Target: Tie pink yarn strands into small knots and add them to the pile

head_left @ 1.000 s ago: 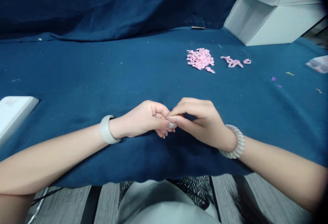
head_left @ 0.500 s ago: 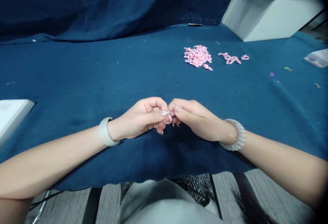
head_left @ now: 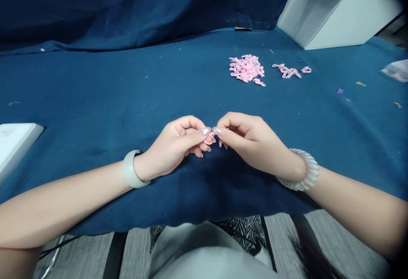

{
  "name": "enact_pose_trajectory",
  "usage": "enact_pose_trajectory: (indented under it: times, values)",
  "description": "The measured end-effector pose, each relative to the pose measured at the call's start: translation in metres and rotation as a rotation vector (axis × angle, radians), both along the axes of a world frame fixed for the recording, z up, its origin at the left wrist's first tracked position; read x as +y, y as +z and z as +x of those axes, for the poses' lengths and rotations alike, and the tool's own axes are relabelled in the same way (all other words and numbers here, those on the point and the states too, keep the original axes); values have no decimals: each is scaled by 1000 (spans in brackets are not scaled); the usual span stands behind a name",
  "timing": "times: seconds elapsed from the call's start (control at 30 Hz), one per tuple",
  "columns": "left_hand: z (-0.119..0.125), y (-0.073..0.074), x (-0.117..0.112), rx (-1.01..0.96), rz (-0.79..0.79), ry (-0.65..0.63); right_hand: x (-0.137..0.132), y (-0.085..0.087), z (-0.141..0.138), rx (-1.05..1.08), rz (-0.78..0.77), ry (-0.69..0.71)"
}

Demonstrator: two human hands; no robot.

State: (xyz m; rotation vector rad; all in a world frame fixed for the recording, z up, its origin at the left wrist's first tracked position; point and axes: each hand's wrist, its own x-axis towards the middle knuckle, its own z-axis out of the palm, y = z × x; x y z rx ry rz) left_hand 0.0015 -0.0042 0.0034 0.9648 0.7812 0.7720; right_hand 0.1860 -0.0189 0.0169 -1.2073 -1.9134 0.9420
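Observation:
Between my fingertips is a small pink cord loop (head_left: 208,140), largely covered by the fingers. My left hand (head_left: 181,143) pinches it between thumb and forefinger, its other fingers curled beneath. My right hand (head_left: 248,140) is closed in a pinch on the same piece from the other side, thumb tip almost meeting the left thumb. Farther off on the blue cloth lies a heap of pink knotted cord loops (head_left: 247,68). Right of that heap is a smaller group of the same loops (head_left: 288,72), with a single loop (head_left: 306,69) beside it.
A white box-like holder (head_left: 338,21) stands at the back right. The corner of a white object (head_left: 19,143) reaches in at the left edge. A clear plastic bag (head_left: 397,70) lies at far right, near purple scraps (head_left: 340,91) on the blue cloth (head_left: 105,92).
Both hands have risen slightly, and the right hand has shifted a little rightward. The fingertips now pinch the pink loop at a narrower spot, with more space between the hands.

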Motion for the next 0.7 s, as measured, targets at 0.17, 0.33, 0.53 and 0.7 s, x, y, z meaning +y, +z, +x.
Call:
enact_pose_trajectory:
  times: [0.17, 0.33, 0.53, 0.7]
  values:
    - [1, 0, -3, 74, 88, 42, -3, -2, 0, -129, 423, 39]
    - [3, 1, -4, 119, 88, 67, -6, -8, 2, -341, 688, 82]
    - [3, -1, -4, 106, 117, 53, -2, -9, 6, -460, 807, 157]
    - [2, -3, -1, 121, 164, 65, -3, -6, 8, -435, 824, 215]
